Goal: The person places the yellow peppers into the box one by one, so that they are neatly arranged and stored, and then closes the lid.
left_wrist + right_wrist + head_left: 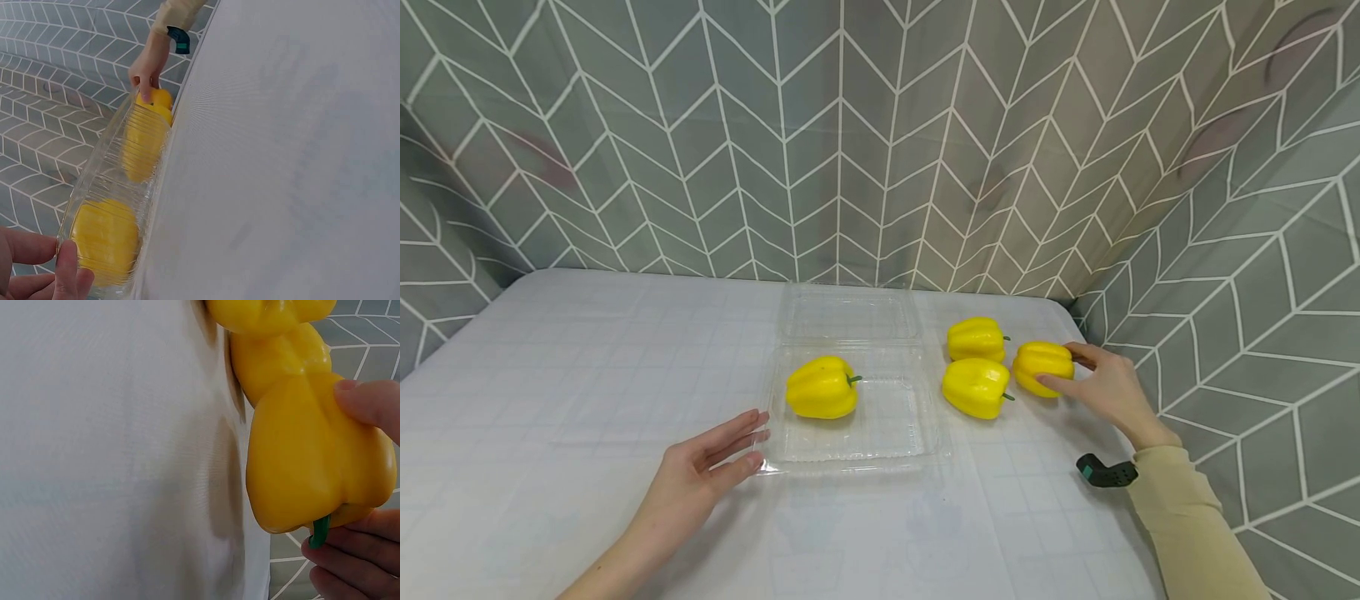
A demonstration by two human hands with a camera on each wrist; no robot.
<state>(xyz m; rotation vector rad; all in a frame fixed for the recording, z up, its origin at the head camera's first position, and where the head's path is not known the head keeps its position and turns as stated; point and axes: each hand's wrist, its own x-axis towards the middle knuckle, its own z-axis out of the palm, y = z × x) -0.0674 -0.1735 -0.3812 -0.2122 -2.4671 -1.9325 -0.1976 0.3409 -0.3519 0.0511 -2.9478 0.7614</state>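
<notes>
At the right of the table, my right hand grips a yellow bell pepper between thumb and fingers. Its green stem points toward the fingers in the right wrist view. Two more yellow bell peppers, a rear one and a front one, lie just left of it. My left hand holds the left rim of a clear plastic clamshell container, thumb near the front corner. Inside the container's left half, another yellow bell pepper lies on its side, stem to the right.
The container's lid is folded back flat toward the rear of the table. A white cloth covers the table. Behind and to the right hangs a grey curtain with white lines. A dark band sits by the right wrist.
</notes>
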